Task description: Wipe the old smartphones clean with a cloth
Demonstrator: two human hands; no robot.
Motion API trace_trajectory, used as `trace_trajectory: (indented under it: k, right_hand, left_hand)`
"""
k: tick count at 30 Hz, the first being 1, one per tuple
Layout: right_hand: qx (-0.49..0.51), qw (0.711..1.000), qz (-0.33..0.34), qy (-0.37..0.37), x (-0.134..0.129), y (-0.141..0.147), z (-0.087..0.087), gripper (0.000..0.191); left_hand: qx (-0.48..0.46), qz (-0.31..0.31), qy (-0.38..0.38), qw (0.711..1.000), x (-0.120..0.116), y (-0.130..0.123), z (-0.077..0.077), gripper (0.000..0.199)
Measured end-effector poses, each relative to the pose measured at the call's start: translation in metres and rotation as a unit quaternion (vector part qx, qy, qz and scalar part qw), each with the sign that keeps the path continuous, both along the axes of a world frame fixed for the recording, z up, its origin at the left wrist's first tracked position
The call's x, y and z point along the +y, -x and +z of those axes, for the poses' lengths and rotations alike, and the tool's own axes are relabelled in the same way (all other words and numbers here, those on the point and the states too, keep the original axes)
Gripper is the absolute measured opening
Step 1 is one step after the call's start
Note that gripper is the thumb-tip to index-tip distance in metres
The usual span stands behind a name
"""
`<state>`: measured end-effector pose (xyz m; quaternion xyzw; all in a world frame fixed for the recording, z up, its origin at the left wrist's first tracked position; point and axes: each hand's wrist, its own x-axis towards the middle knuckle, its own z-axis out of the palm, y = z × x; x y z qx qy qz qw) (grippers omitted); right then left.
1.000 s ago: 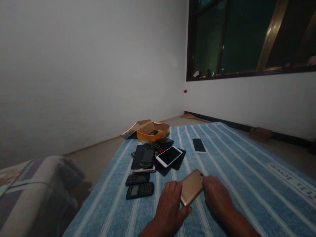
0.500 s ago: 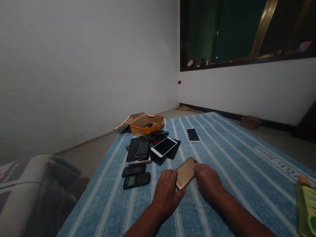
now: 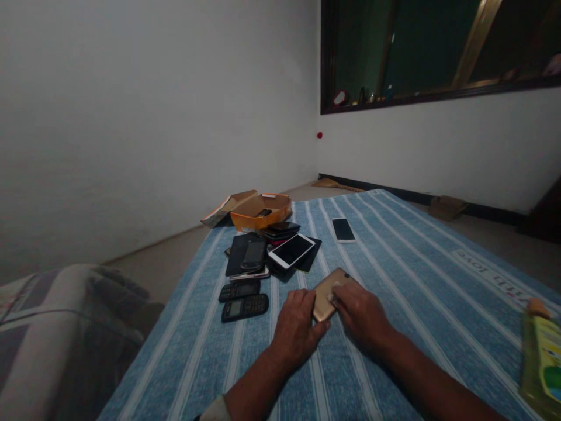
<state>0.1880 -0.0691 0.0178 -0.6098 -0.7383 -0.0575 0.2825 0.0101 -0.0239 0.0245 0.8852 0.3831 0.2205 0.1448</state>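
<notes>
Your left hand [image 3: 297, 327] was partly closed around the gold smartphone [image 3: 323, 297], fingers along its left edge and thumb at the near corner. That grip probably braced the phone, keeping it from sliding on the soft cloth. Your right hand [image 3: 362, 313] was bunched into a pinch, its fingertips closed on a small pale scrap [image 3: 335, 291], too small to identify, against the phone's back. The gold phone lay between your hands, back up and set at a slant, which seemed to give each hand its own side to work from; whether it rested fully on the striped blue cloth [image 3: 407, 327] you could not have told from this view.

Beyond your left hand were two black keypad phones, the nearer one [image 3: 245, 307] and the farther one [image 3: 239, 290], side by side with their keys up. Behind them, a dark touchscreen phone [image 3: 253, 255] lay on a stack of flat dark devices, and a white-framed smartphone [image 3: 291, 251] leaned across others, tilted by the uneven pile. An open orange box [image 3: 258, 221] stood past these, a small dark phone [image 3: 264, 213] inside. Another white smartphone [image 3: 343, 230] lay apart, screen up, and a bottle of yellowish liquid [image 3: 541, 359] was at the far right.
</notes>
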Motion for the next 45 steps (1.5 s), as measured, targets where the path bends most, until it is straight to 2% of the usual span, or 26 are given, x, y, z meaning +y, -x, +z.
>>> trace_trajectory:
  k: [2,4,8,13,17,22,26,28,32,35,37,42,45]
  right_hand:
    - [0.026,0.996,0.032,-0.085,0.003,-0.004,-0.002,0.017]
    - [0.042,0.987,0.082,-0.130,0.003,-0.001,-0.002,0.019]
    - [0.067,0.973,0.167,-0.147,-0.003,0.013,0.006,0.026]
    - [0.095,0.957,0.203,-0.185,-0.004,0.014,0.013,0.038]
    - [0.061,0.962,0.174,-0.202,0.005,0.005,0.005,0.038]
    - [0.027,0.974,0.077,-0.211,0.025,-0.020,-0.007,0.036]
    - [0.028,0.976,0.016,-0.216,0.037,-0.033,-0.009,0.036]
    - [0.021,0.975,0.021,-0.219,0.036,-0.028,-0.008,0.037]
    - [-0.008,0.972,0.100,-0.211,0.025,0.002,-0.004,0.039]
    - [-0.019,0.968,0.126,-0.216,0.022,0.015,-0.002,0.038]
    - [-0.020,0.970,0.118,-0.212,0.026,0.012,-0.002,0.038]
    - [-0.012,0.979,0.047,-0.197,0.042,-0.010,-0.009,0.040]
    - [-0.009,0.979,0.040,-0.198,0.046,-0.011,-0.014,0.043]
  left_hand:
    - [-0.003,-0.006,-0.010,1.000,0.000,0.000,0.001,0.037]
    - [-0.008,-0.017,-0.022,1.000,0.000,0.001,0.003,0.028]
    - [-0.004,-0.024,-0.053,0.998,0.001,0.002,0.004,0.017]
    - [0.041,-0.025,-0.111,0.993,0.006,0.003,0.004,0.025]
    - [0.063,-0.021,-0.137,0.988,0.011,0.002,0.005,0.038]
    - [0.045,0.006,-0.128,0.991,0.015,0.003,0.006,0.044]
    - [0.022,0.010,-0.133,0.991,0.018,0.003,0.004,0.048]
    - [0.003,0.008,-0.148,0.989,0.019,0.003,0.003,0.050]
    - [-0.043,-0.005,-0.178,0.983,0.021,0.003,0.001,0.052]
    - [-0.073,-0.008,-0.166,0.983,0.022,0.004,0.000,0.052]
    - [-0.081,0.000,-0.141,0.987,0.022,0.004,0.000,0.051]
    - [-0.112,0.045,-0.068,0.990,0.020,0.005,-0.001,0.050]
    - [-0.155,0.054,-0.010,0.986,0.019,0.004,0.001,0.043]
